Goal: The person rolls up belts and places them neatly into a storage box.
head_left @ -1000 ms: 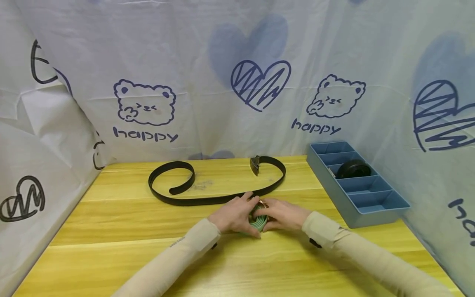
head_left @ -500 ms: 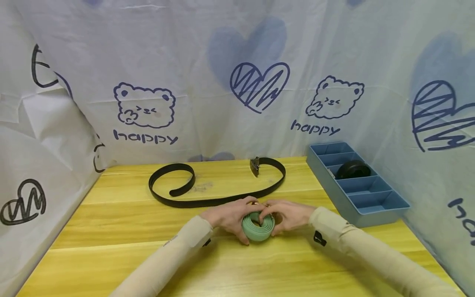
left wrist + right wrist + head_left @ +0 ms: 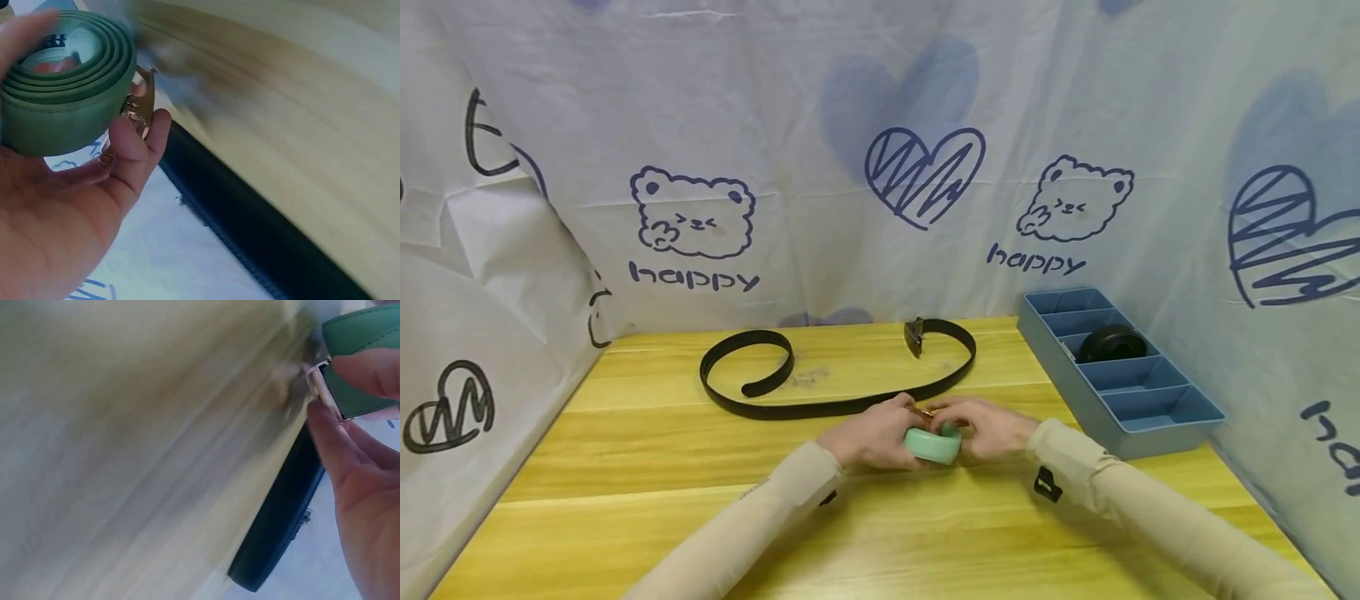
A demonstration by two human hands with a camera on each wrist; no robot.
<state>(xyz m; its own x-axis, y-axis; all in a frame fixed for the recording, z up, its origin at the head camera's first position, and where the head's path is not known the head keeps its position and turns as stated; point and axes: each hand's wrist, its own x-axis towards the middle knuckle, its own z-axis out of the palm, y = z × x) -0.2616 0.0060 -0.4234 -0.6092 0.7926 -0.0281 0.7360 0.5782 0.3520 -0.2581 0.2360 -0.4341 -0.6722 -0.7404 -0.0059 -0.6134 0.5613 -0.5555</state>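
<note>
A green belt (image 3: 934,447), rolled into a tight coil, is between both hands over the middle of the table. My left hand (image 3: 874,435) grips the coil from its left side; in the left wrist view the coil's layers (image 3: 69,94) show, with fingers curled near a gold-coloured buckle (image 3: 142,103). My right hand (image 3: 996,427) is at the coil's right. The right wrist view has its thumb and fingers pinching the belt by a metal buckle frame (image 3: 322,390). Behind the hands, a black belt (image 3: 805,410) lies loosely curved on the table, its metal buckle (image 3: 913,337) at the right.
A blue-grey divided tray (image 3: 1075,392) stands at the table's right side. A black coiled thing (image 3: 1111,342), perhaps a rolled belt, sits in its middle compartment. A printed white cloth (image 3: 820,167) hangs behind the wooden table (image 3: 662,517) and along its sides.
The green coil was mostly covered by the hands, then showed its spiral top toward the head camera. Now it is tilted, with its smooth outer side facing the camera. The black belt stays put.
</note>
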